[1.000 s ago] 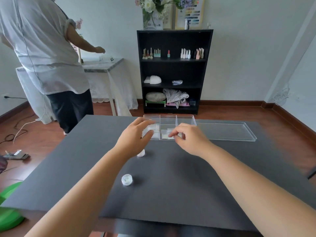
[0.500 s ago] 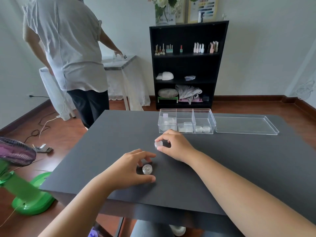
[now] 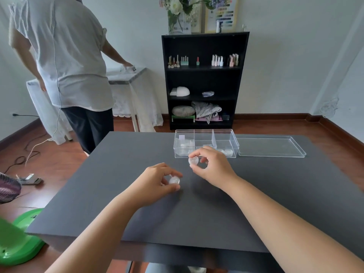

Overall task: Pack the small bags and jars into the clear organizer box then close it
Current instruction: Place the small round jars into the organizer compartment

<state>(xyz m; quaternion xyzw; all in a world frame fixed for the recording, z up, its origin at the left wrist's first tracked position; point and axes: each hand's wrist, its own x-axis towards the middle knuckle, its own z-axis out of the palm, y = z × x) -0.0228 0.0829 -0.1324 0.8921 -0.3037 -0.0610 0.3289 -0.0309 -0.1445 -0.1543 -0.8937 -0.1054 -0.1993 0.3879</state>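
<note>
Head view: right hand is pinching one small jar, left hand another jar; both need carrying toward twelve o'clock into the clear organizer box.

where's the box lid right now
In the head view, the clear lid lies flat on the dark table, right beside the organizer box, on its right.

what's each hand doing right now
left hand: closed on a small clear jar at the table.
right hand: pinching another small jar, lifted.
</note>
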